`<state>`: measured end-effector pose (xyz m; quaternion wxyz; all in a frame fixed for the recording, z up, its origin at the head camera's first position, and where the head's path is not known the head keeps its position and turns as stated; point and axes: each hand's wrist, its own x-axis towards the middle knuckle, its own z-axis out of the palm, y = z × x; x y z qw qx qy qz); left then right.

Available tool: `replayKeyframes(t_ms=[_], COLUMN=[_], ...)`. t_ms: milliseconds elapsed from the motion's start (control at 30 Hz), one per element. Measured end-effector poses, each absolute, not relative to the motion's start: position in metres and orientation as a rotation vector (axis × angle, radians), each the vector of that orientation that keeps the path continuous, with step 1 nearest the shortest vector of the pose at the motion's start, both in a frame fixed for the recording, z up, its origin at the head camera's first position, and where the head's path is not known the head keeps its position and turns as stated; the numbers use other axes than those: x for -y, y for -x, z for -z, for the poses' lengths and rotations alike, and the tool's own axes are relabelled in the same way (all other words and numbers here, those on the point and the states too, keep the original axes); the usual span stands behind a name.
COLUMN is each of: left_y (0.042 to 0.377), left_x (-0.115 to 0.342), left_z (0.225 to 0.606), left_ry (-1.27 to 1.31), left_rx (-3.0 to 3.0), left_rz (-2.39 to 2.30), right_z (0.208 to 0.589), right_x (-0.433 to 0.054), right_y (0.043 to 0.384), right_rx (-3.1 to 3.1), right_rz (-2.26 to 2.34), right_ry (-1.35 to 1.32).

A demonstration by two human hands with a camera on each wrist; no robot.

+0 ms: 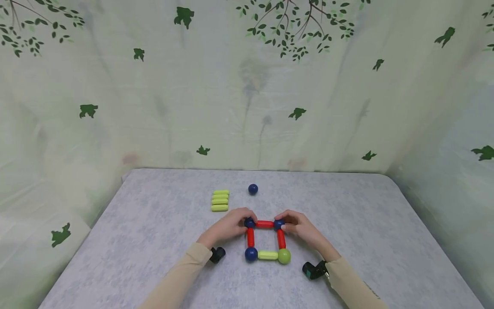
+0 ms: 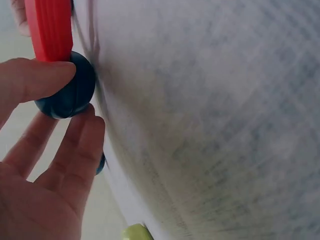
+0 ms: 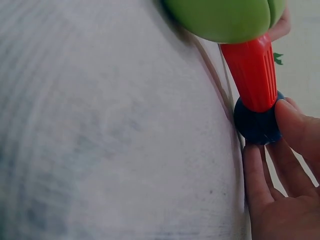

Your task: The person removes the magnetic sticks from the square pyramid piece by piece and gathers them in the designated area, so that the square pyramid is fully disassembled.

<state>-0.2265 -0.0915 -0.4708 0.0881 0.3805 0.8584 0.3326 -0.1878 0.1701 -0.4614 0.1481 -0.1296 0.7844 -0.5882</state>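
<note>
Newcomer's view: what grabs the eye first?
The square on the table: three red rods, a yellow rod at the near side, balls at its corners, only the near-right one green. The left hand and right hand pinch its two far blue balls. Beyond, four loose yellow rods lie left of a lone blue ball.

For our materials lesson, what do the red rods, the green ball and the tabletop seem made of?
Red rods: probably hard plastic, slightly glossy; lengthwise ridges look moulded.
Green ball: likely plastic too, smooth with a soft sheen and a groove.
Tabletop: matte, mottled grey with weave-like streaks; perhaps cloth or printed sheet.
</note>
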Motion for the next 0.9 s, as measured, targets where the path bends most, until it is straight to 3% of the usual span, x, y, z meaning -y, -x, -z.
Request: replayKeyframes(t_ms=[167, 300, 500, 700, 900], left_y=[0.226, 0.23, 0.247, 0.265, 0.274], left_x=[0.09, 0.089, 0.08, 0.065, 0.055], left_z=[0.468, 0.469, 0.473, 0.476, 0.479], left_ry=[-1.126, -1.043, -0.73, -0.373, -0.208], left_rx=[-2.663, -2.678, -2.689, -2.728, -2.756], left_rz=[-0.837, -1.003, -1.42, -1.512, -1.477], right_z=[0.461, 0.46, 0.459, 0.46, 0.46], right_x=[-0.171, -0.172, -0.173, -0.173, -0.172], right_y=[0.188, 0.188, 0.188, 0.187, 0.188], right_rx=[-2.249, -2.252, -2.258, -2.24, -2.243], right_rz=[1.703, 1.703, 1.697, 1.697, 1.7], right_ry=[0.39, 0.401, 0.394, 0.384, 0.379])
